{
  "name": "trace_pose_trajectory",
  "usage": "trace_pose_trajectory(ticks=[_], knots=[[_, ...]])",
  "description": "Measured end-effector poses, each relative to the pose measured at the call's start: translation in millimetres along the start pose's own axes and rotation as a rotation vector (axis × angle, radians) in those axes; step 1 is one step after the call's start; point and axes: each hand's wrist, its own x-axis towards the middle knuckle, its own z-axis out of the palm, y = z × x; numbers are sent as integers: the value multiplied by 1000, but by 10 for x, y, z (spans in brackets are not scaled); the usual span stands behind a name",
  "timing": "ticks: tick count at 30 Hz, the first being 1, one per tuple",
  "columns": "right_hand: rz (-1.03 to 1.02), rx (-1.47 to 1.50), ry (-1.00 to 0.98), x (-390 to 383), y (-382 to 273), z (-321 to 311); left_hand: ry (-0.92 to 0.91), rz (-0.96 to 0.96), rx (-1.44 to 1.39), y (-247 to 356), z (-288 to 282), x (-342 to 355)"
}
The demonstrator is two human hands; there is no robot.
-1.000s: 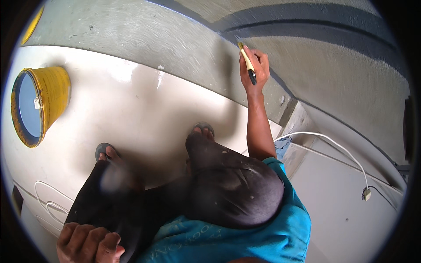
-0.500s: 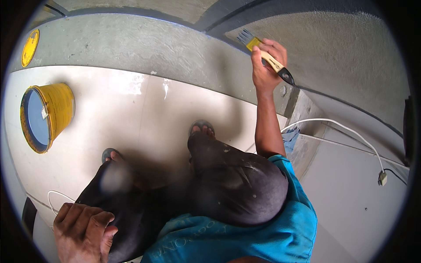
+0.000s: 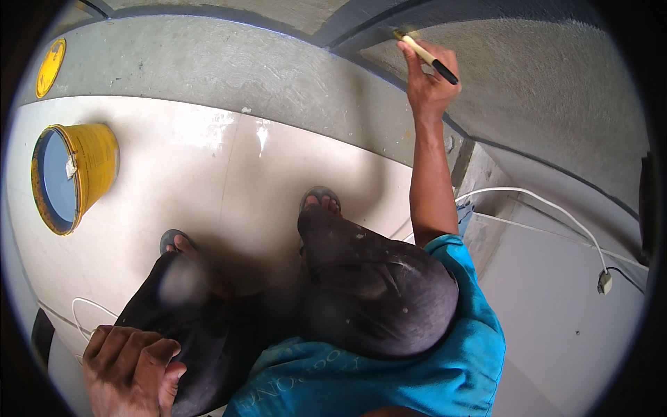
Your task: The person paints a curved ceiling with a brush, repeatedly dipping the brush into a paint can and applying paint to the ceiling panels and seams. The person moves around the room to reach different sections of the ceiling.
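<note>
"Is it bright?"
"Yes, the floor (image 3: pixel 153 167) is pale and brightly lit, with white glare at its far side; the wall (image 3: pixel 535 90) at right looks duller."
"Shadows?"
"Soft ones: one on the right of the floor, another between the legs (image 3: pixel 375 292)."
"And sharpness?"
"Fair. The brush (image 3: pixel 419 51) blurs at its far tip, a hazy spot veils the left leg (image 3: pixel 167 306), and straight edges bend toward the black rim."

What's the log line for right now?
Right hand: holding paintbrush at grey wall | Left hand: by dark trousers | Yellow bucket: open, on pale floor
</note>
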Motion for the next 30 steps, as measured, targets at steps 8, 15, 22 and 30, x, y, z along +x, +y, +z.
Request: trace_pose_trajectory(ticks=[8,15,22,30], knots=[[-100,47,-114,-245,-83,41,-1,15,-2,-21,-2,-20],[-316,-130,131,-47,-124,-62,-22,-9,-23,-10,-15,-25],[-286,-298,-29,-673,198,298,-23,-10,-24,-11,-3,-19],[-145,-115,-42,-679,-5,277,-21,-38,-28,-32,-10,-27]])
